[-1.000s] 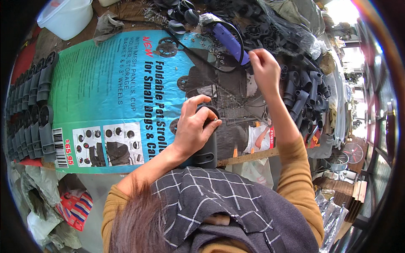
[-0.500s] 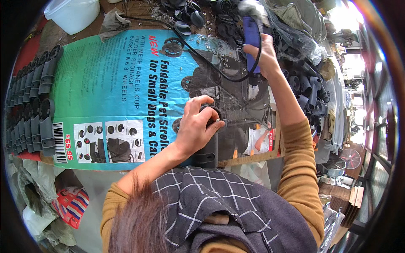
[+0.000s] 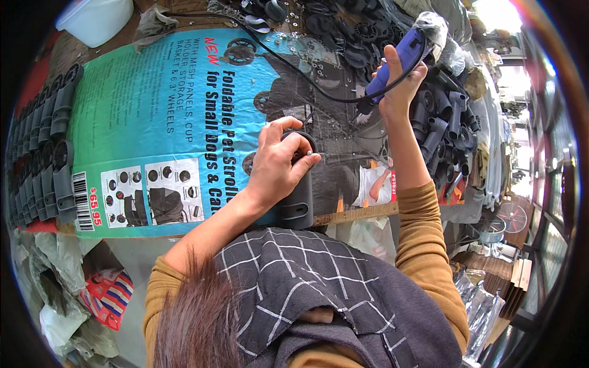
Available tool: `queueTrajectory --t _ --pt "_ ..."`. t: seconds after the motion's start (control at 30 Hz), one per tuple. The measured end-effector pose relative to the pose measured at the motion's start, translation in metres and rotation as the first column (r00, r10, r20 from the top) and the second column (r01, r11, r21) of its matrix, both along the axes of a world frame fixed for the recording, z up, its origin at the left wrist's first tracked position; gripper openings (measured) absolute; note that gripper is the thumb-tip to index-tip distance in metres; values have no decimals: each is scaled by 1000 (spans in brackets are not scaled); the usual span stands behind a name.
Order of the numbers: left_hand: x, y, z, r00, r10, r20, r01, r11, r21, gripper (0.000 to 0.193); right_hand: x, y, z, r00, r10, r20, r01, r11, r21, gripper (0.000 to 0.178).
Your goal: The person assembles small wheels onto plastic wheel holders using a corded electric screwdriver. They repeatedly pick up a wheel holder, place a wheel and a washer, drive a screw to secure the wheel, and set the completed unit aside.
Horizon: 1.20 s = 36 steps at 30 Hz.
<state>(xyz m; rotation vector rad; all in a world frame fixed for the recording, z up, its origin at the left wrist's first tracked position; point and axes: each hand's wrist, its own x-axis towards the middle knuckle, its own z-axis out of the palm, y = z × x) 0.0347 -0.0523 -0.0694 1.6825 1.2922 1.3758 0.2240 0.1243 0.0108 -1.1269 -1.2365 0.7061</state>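
Observation:
My left hand (image 3: 275, 164) rests over a dark grey plastic fitting (image 3: 297, 207) near the front edge of the worktop. Thumb and forefinger pinch a small shiny screw (image 3: 309, 153) above the fitting's rounded end; the other fingers curl and partly cover it. My right hand (image 3: 400, 86) grips a blue corded electric screwdriver (image 3: 399, 60), tilted, with its wrapped end up to the right and its dark tip pointing down left. The tip is apart from the fitting. A black cable (image 3: 294, 70) loops from the tool toward the far left.
Rows of finished-looking grey fittings (image 3: 60, 107) line the left side. Loose grey tubular parts (image 3: 438, 119) pile up on the right. Small metal nuts (image 3: 297, 46) lie scattered at the back, near black wheel-like parts (image 3: 365, 30). A white tub (image 3: 95, 21) stands far left. Printed cardboard (image 3: 129, 116) covers the worktop.
My right hand has swung the screwdriver from upright to a tilt, its tip now pointing down left. My left hand keeps its pinch over the fitting. The whole view has shifted slightly.

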Motion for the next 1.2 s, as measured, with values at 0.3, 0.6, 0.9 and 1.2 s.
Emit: queueTrajectory --t 0.3,0.6,0.9,1.2 --pt "0 1 1 1000 0 -22 0 1000 -3 20 9 -22 -18 999 -44 -22 47 984 170 61" --pt "0 0 0 1000 -9 -14 9 1000 5 19 21 -35 -15 990 45 -134 -19 982 189 58" --pt "-1 0 -1 1000 -11 -24 11 1000 6 20 5 -33 -22 989 32 -141 2 972 234 61" --pt "0 0 -1 1000 -8 -16 8 1000 -7 21 -20 -111 47 767 357 -533 -333 932 145 53"
